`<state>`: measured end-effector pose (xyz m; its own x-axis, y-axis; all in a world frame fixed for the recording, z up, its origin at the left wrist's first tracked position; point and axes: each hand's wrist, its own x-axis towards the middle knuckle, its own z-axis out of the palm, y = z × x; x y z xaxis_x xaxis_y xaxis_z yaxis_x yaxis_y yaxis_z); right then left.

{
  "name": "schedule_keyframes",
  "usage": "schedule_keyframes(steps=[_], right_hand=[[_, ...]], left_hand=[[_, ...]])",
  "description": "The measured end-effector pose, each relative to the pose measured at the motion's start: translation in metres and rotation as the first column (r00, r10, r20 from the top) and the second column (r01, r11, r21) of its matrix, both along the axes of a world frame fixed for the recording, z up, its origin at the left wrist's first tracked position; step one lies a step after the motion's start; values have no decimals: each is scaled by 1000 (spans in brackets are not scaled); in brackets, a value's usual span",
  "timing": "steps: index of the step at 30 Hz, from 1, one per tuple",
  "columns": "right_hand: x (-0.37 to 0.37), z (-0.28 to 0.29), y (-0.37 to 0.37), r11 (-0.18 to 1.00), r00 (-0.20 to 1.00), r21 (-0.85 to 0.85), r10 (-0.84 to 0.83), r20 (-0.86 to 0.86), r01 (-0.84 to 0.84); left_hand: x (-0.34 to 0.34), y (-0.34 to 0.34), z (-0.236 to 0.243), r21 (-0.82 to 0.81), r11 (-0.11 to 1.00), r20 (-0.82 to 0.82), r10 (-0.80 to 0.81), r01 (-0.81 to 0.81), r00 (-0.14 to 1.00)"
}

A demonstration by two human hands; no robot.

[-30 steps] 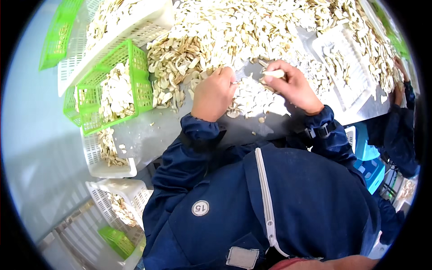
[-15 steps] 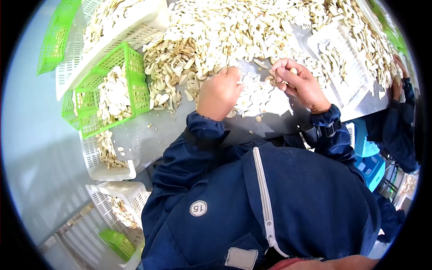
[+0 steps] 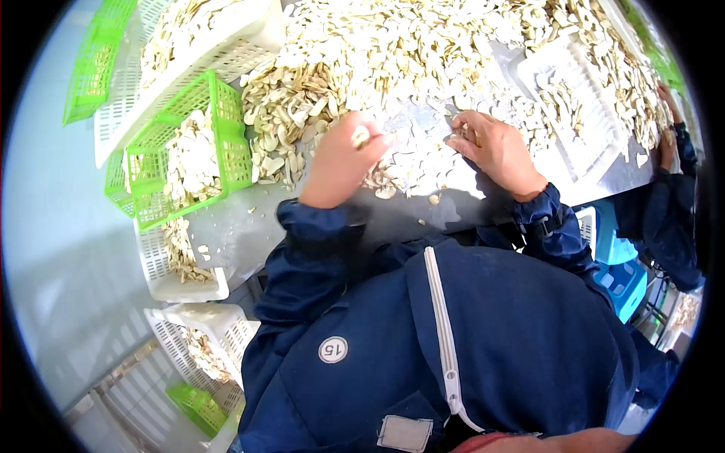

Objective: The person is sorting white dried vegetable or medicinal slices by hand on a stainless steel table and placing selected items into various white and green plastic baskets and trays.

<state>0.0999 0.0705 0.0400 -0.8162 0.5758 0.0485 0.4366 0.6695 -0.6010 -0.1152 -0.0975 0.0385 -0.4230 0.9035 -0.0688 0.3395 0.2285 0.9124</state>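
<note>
Pale, dried-looking slices, probably mushroom [image 3: 393, 68], lie heaped over the far part of a metal table [image 3: 242, 219]. A thinner scatter of them sits between my hands. My left hand [image 3: 340, 162] is raised near the left heap, its fingers curled around a slice [image 3: 360, 137]. To the right, my right hand [image 3: 502, 155] is low over the scattered slices, fingers bent and pinched together. Something pale shows between those fingertips, partly hidden by them; it looks like a slice.
Green baskets [image 3: 215, 136] and white crates [image 3: 249, 45] with slices stand at left. A white tray [image 3: 604, 151] lies among slices at right. Blue plastic stools [image 3: 623, 283] are below the table's right end. Another person's sleeve [image 3: 672, 196] and hands are at far right.
My left hand has moved left and turned, showing a slice in its fingers. My right hand has tipped downward, its fingertips now lower over the scattered slices.
</note>
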Motion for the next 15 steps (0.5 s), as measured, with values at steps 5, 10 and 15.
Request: schedule_keyframes(steps=[5,10,15], right_hand=[[3,1,1,1000,999,-10,24,40,-24],[4,1,-2,999,1000,-36,23,-18,-24],[12,0,-3,758,982,-653,-134,-132,16]], left_hand=[[-11,-21,5,39,976,745,115,-216,657],[-2,-16,-9,4,999,-36,37,-37,999],[18,-11,8,-273,960,-392,-166,58,905]])
